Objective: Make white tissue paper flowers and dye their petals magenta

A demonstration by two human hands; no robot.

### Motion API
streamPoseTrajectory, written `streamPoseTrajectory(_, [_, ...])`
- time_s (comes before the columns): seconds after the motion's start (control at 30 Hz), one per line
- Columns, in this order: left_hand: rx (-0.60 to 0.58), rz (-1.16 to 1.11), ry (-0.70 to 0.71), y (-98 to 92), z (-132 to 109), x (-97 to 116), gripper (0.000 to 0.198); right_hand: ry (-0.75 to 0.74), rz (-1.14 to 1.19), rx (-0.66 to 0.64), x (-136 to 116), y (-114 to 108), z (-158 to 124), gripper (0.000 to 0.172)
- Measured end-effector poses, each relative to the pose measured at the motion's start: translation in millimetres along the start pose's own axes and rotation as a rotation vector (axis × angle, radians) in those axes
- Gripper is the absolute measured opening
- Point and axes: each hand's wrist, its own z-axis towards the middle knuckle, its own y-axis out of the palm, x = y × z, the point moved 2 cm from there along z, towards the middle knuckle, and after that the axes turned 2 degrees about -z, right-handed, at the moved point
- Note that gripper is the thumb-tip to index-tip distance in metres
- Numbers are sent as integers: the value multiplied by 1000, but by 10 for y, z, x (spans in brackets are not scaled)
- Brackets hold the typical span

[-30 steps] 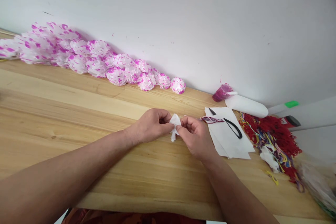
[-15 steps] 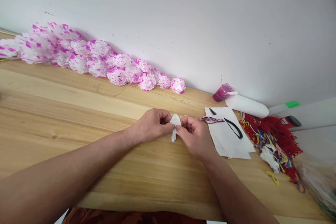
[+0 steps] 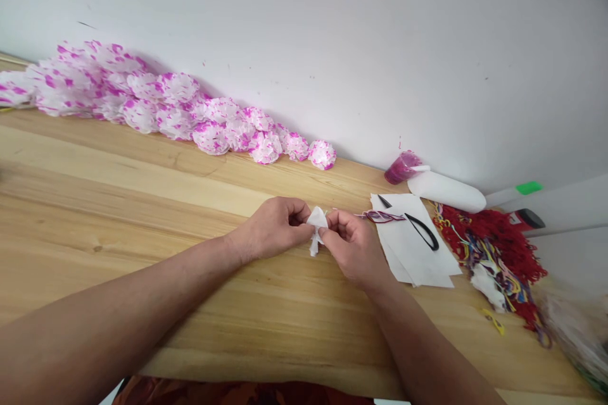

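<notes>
My left hand and my right hand meet above the middle of the wooden table. Both pinch a small bunched piece of white tissue paper between their fingertips. The fingers of each hand are curled closed on it. A thin multicoloured thread runs from beside my right hand toward the right. My forearms reach in from the lower edge of the view.
A long row of white-and-pink paper flowers lies along the wall. Right of my hands are white paper sheets with black-handled scissors, a pink glitter jar, a white bottle and a heap of red and coloured threads.
</notes>
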Motion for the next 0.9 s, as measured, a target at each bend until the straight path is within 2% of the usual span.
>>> streamPoseTrajectory(0.67, [20, 41, 14, 9, 5, -28, 25, -26, -42, 18, -8, 5, -15, 8])
streamPoseTrajectory(0.9, [16, 55, 15, 2, -8, -17, 19, -24, -52, 29, 20, 8, -7, 9])
